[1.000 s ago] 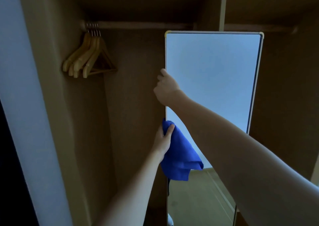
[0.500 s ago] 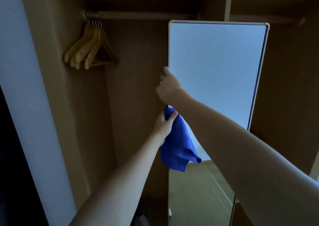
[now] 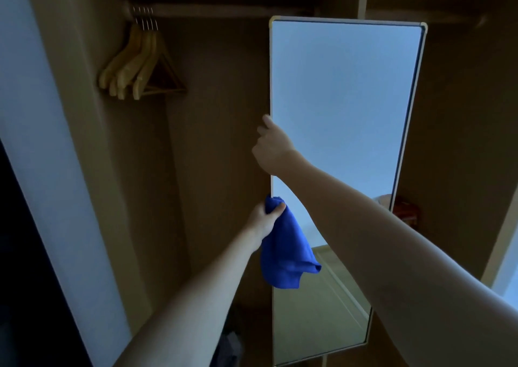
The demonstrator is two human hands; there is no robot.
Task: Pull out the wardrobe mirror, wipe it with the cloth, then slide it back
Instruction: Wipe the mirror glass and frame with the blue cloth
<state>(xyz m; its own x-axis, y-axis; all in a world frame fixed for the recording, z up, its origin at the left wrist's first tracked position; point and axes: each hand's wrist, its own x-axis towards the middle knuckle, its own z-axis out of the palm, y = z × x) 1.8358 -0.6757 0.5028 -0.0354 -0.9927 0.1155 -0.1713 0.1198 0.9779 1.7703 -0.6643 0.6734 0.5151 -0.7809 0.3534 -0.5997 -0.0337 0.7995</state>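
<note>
The wardrobe mirror [image 3: 344,131] stands out of its recess, face turned toward the camera, between the hanging compartment on the left and the dark compartment on the right. Its glass reflects a pale wall above and floor below.

The right hand [image 3: 273,149] is curled at the mirror's left frame edge, roughly at mid-height, with its forearm crossing the lower glass. This placement appears intended to steady the panel, or to draw it, so that it does not swing or slide under wiping pressure. Whether the fingers actually wrap behind the frame cannot be told from this angle.

The left hand [image 3: 266,216] grips the blue cloth [image 3: 284,251] bunched at its top, just below the right hand and at the same frame edge. Most of the cloth hangs loose over the glass; it is not spread flat against it. In my judgement wiping has not properly begun, and the cloth is being held ready.

Wooden hangers [image 3: 137,66] hang bunched at the left end of the rail [image 3: 224,10], well apart from the mirror and clear of its travel
</note>
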